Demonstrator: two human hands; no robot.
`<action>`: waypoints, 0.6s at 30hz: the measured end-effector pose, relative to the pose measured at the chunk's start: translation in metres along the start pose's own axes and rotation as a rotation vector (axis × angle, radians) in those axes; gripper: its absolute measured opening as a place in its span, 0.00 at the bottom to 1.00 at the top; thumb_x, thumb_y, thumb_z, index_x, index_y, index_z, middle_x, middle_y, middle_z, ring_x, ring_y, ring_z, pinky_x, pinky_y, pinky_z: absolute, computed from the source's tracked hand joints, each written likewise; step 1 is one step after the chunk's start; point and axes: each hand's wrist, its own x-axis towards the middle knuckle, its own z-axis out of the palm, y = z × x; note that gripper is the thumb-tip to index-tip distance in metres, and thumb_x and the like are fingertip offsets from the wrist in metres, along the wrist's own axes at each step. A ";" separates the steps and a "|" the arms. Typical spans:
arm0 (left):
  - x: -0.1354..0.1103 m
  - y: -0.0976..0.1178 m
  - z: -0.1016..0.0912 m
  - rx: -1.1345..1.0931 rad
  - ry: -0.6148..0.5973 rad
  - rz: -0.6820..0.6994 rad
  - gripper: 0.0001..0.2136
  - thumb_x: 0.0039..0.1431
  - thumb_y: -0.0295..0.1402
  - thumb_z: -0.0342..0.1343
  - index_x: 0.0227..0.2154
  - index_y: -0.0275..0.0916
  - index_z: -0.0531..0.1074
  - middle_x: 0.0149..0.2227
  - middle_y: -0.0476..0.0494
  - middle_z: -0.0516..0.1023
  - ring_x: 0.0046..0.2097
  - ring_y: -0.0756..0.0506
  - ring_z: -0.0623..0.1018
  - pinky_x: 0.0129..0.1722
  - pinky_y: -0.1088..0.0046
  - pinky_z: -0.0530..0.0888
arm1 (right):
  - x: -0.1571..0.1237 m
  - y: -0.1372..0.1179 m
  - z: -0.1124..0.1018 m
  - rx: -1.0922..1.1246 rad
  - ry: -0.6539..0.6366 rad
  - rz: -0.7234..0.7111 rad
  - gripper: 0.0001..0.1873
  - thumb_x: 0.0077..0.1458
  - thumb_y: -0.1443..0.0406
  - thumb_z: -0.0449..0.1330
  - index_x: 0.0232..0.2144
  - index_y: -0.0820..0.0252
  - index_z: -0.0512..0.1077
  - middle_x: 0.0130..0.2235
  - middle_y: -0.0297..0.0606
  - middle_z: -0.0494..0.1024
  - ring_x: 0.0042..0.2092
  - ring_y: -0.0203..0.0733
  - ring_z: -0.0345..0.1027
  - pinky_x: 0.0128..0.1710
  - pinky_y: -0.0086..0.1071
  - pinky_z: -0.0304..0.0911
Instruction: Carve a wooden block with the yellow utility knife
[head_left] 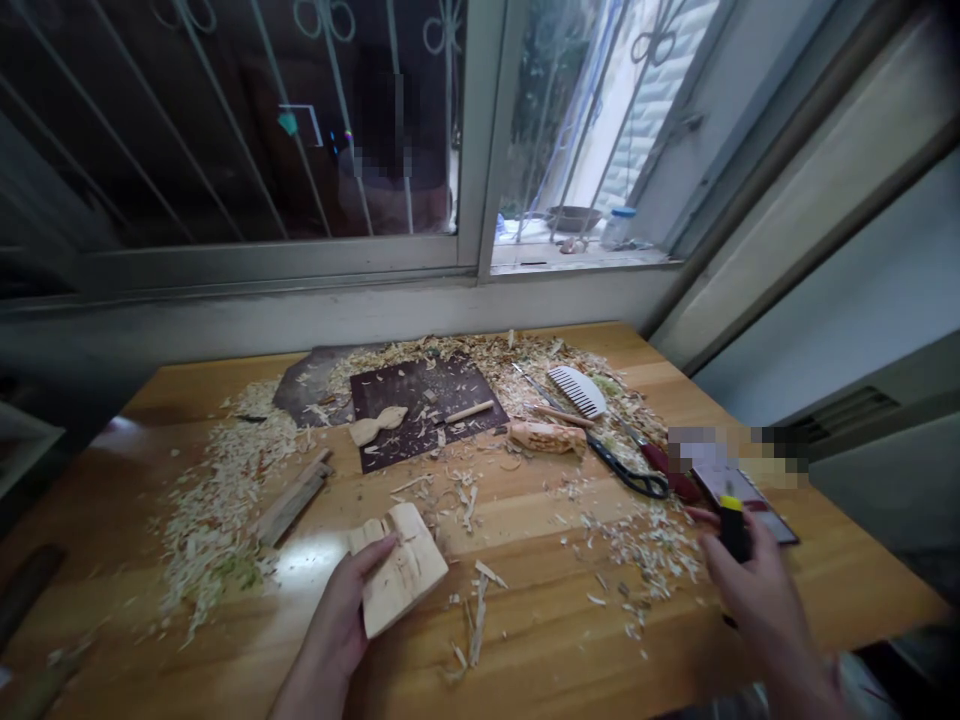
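Note:
My left hand (352,590) is closed around a pale wooden block (405,570), thumb on top. Grooves and cut marks run across the block's upper face, which is tilted toward me. Over the table's right side, my right hand (757,570) grips a tool with a black-and-yellow handle (733,525). A short metal tip seems to rise from its yellow collar, but it is too blurred to tell the kind. The two hands are well apart, and the tool does not touch the block. Beyond my right hand lies a flat dark-edged case (739,490), partly hidden by it.
Wood shavings (225,500) cover much of the table (540,620). Dark sandpaper sheets (427,400) bear a carved wooden piece (379,425) and a thin stick (469,411). Nearby lie a white comb (576,391), a black-handled tool (626,470), a rough carved piece (546,438) and a wood strip (294,500).

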 end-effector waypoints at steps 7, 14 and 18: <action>-0.001 0.009 -0.012 -0.220 -0.058 -0.007 0.14 0.46 0.27 0.54 0.38 0.31 0.68 0.30 0.39 0.78 0.31 0.41 0.78 0.32 0.63 0.74 | -0.051 -0.093 0.068 0.196 -0.424 -0.227 0.26 0.47 0.60 0.51 0.50 0.56 0.55 0.45 0.40 0.70 0.39 0.41 0.65 0.37 0.31 0.60; -0.004 0.016 -0.027 -0.348 -0.347 -0.066 0.24 0.49 0.30 0.52 0.51 0.32 0.58 0.41 0.33 0.75 0.44 0.34 0.73 0.42 0.48 0.68 | -0.092 -0.136 0.099 0.144 -0.705 -0.441 0.21 0.51 0.61 0.50 0.48 0.58 0.57 0.42 0.40 0.71 0.41 0.41 0.65 0.41 0.33 0.59; -0.006 0.017 -0.025 -0.335 -0.277 0.099 0.26 0.49 0.28 0.54 0.52 0.37 0.57 0.41 0.39 0.75 0.43 0.39 0.75 0.43 0.57 0.70 | -0.111 -0.151 0.105 0.076 -0.799 -0.541 0.17 0.52 0.57 0.50 0.43 0.57 0.61 0.39 0.40 0.72 0.39 0.42 0.66 0.38 0.32 0.61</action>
